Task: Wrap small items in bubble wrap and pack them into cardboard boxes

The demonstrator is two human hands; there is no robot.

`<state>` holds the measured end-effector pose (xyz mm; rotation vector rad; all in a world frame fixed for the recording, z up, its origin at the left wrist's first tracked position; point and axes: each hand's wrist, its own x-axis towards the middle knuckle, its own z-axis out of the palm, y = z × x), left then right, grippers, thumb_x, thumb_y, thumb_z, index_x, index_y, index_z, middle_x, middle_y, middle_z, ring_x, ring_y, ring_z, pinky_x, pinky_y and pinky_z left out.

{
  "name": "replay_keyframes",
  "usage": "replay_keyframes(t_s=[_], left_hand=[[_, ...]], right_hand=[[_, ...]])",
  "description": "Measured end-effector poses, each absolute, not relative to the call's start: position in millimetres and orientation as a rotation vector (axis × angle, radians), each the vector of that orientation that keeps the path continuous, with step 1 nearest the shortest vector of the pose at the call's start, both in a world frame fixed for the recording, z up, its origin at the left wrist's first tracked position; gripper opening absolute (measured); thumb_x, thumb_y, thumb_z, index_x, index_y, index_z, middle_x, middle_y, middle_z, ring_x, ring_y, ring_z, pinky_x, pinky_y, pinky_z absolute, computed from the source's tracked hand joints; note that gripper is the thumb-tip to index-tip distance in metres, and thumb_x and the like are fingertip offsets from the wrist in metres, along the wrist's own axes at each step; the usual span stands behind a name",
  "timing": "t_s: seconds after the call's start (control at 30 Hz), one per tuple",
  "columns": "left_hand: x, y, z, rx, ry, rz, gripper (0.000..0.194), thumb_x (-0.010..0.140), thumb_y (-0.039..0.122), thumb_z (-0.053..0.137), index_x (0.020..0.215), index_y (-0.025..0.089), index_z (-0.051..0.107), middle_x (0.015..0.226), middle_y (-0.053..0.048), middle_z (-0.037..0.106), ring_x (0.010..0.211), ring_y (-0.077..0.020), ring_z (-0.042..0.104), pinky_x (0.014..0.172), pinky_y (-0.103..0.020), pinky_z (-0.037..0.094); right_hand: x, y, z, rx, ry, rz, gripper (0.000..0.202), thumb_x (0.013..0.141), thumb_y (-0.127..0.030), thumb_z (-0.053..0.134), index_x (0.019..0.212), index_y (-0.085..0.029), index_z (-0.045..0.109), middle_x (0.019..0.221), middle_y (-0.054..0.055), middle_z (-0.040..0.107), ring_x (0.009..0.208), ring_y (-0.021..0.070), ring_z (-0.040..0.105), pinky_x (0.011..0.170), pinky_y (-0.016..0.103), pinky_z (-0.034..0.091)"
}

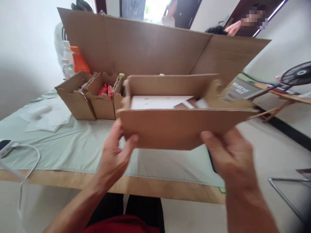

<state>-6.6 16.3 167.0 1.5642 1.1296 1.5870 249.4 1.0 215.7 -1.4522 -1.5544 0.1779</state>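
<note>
A long open cardboard box [167,129] is held up above the table, and flat white and brown pieces [160,102] show inside it. My left hand [116,149] grips its left end, thumb on the near wall. Around the lower right corner closes my right hand [225,152], its thumb pressed to the front. The fingers beneath and behind the box are hidden. Just left of it stand similar cardboard boxes [104,108], one with red packets [106,90] in it.
Behind rises a tall cardboard panel [155,45], with people beyond it. An orange bottle [79,61] and white bottles stand at the back left. A plastic bag [46,113] and a power strip [7,148] with a white cable lie on the left. A fan [298,72] is at the right.
</note>
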Motion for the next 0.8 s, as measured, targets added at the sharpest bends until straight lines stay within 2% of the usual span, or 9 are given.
replay_keyframes(t_s=[0.03,0.1,0.2,0.33,0.47,0.57,0.63,0.73,0.8], left_hand=[[-21.4,4.0,163.7,1.504,1.245,1.608,0.037,0.094,0.038,0.067,0.129,0.025,0.063,0.118,-0.005,0.073,0.106,-0.0243,0.071,0.089,-0.036,0.060],[-53.4,-11.6,164.4,1.436,1.525,1.739,0.030,0.088,0.039,0.075,0.113,0.025,0.068,0.099,0.000,0.073,0.095,-0.0215,0.069,0.089,-0.035,0.058],[-78.0,-9.1,169.2,1.393,1.649,1.845,0.034,0.088,0.036,0.076,0.119,0.029,0.066,0.106,0.004,0.070,0.105,-0.0217,0.067,0.099,-0.036,0.053],[-45.3,10.6,142.6,1.378,1.461,1.677,0.038,0.090,0.038,0.072,0.124,0.025,0.063,0.110,-0.002,0.072,0.103,-0.0244,0.070,0.092,-0.038,0.056],[17.9,15.5,100.1,1.458,1.154,1.419,0.052,0.095,0.033,0.062,0.145,0.024,0.052,0.134,-0.011,0.068,0.127,-0.0287,0.064,0.110,-0.046,0.049],[58.6,19.0,85.5,1.526,0.996,1.278,0.059,0.096,0.028,0.058,0.153,0.023,0.047,0.149,-0.013,0.060,0.137,-0.0295,0.057,0.116,-0.049,0.043],[80.6,30.9,82.6,1.592,0.880,1.194,0.061,0.095,0.025,0.057,0.155,0.023,0.045,0.155,-0.012,0.056,0.142,-0.0294,0.053,0.119,-0.048,0.041],[108.2,62.2,79.5,1.688,0.810,1.142,0.063,0.092,0.023,0.057,0.154,0.024,0.046,0.158,-0.011,0.054,0.145,-0.0285,0.051,0.121,-0.047,0.039],[124.6,82.9,74.6,1.711,0.863,1.156,0.062,0.090,0.024,0.059,0.152,0.023,0.048,0.155,-0.013,0.055,0.144,-0.0295,0.051,0.122,-0.050,0.037]], right_hand=[[232.6,-0.1,212.5,-1.422,-1.603,0.237,0.027,0.095,-0.048,0.063,0.107,-0.025,0.068,0.104,0.007,0.074,0.097,0.0279,0.070,0.091,0.050,0.056],[193.9,9.4,207.7,-1.304,-1.685,0.395,0.024,0.096,-0.042,0.060,0.110,-0.024,0.067,0.103,0.006,0.075,0.094,0.0252,0.070,0.087,0.043,0.059],[160.8,37.4,202.3,-1.145,-1.708,0.570,0.030,0.096,-0.037,0.056,0.122,-0.023,0.064,0.110,0.005,0.075,0.097,0.0225,0.070,0.090,0.038,0.059],[198.5,39.8,183.5,-1.227,-1.637,0.530,0.031,0.095,-0.038,0.057,0.120,-0.021,0.064,0.116,0.007,0.075,0.105,0.0245,0.069,0.096,0.040,0.055],[269.1,-13.6,150.8,-1.528,-1.455,0.431,0.034,0.095,-0.046,0.059,0.116,-0.020,0.067,0.111,0.009,0.076,0.104,0.0269,0.070,0.090,0.040,0.055],[298.5,-62.7,124.9,-1.730,-1.231,0.370,0.036,0.093,-0.052,0.062,0.109,-0.020,0.068,0.102,0.009,0.076,0.097,0.0270,0.070,0.082,0.037,0.056],[303.5,-89.4,107.2,-1.792,-1.087,0.311,0.036,0.093,-0.053,0.064,0.108,-0.020,0.067,0.105,0.009,0.075,0.103,0.0275,0.069,0.086,0.038,0.056],[302.9,-115.5,80.2,-1.771,-0.974,0.238,0.044,0.090,-0.052,0.069,0.121,-0.021,0.064,0.115,0.011,0.072,0.110,0.0285,0.067,0.095,0.042,0.055],[307.8,-123.2,64.0,-1.771,-0.938,0.168,0.059,0.084,-0.053,0.075,0.131,-0.021,0.061,0.123,0.013,0.069,0.110,0.0300,0.066,0.099,0.048,0.053]])
